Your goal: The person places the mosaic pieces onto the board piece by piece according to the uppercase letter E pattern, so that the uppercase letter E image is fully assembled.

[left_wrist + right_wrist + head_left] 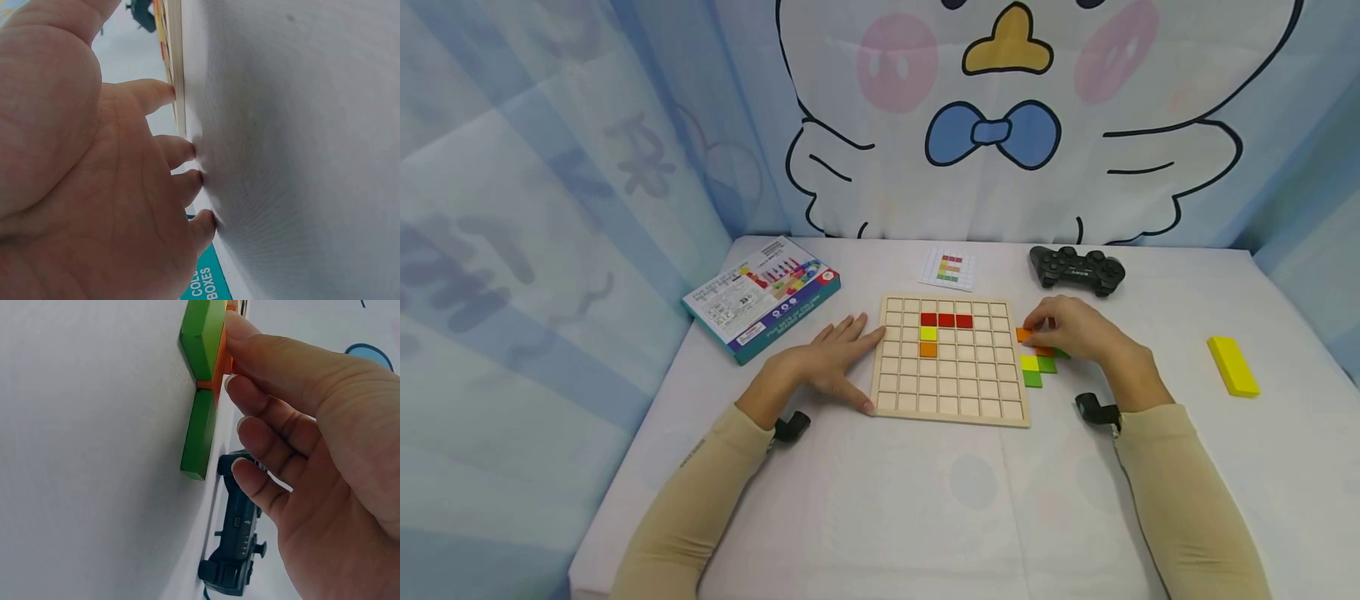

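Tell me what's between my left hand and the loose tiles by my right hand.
The wooden board, as the head view shows: your left hand is at its left edge, the loose tiles beside its right edge.

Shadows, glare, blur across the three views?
Head: diffuse light, no harsh glare; fine print on the game box too small to read. Left wrist: soft shadow on the tablecloth beside left hand. Right wrist: green tiles fairly sharp, soft shadow beside them.
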Tool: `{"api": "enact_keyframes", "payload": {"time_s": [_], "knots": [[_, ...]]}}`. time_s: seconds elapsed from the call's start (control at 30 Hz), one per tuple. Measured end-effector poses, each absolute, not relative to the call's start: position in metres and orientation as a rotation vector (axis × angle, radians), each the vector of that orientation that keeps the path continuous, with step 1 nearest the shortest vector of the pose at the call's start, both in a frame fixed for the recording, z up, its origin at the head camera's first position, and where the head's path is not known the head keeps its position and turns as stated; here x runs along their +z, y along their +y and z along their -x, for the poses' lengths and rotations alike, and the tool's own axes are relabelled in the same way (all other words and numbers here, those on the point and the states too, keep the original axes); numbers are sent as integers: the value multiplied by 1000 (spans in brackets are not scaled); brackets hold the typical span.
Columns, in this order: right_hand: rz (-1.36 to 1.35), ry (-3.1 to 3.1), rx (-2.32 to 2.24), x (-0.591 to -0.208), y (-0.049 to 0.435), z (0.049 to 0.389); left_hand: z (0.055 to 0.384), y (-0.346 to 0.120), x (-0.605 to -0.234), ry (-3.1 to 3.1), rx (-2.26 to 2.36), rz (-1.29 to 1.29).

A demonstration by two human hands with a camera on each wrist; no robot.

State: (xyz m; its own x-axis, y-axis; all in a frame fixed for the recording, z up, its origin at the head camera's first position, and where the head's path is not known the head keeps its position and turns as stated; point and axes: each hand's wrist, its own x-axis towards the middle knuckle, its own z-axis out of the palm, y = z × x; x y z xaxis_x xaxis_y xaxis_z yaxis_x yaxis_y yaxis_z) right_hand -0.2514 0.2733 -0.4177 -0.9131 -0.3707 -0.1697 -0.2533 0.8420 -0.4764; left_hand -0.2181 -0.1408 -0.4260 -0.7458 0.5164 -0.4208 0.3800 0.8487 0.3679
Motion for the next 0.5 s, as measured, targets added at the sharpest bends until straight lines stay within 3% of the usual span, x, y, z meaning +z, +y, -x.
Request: {"api": "enact_keyframes", "payload": {"time_s": [0.5], "knots": [[544, 2854, -519, -417, 274, 250, 218, -142, -427, 2504, 365, -663]]}}
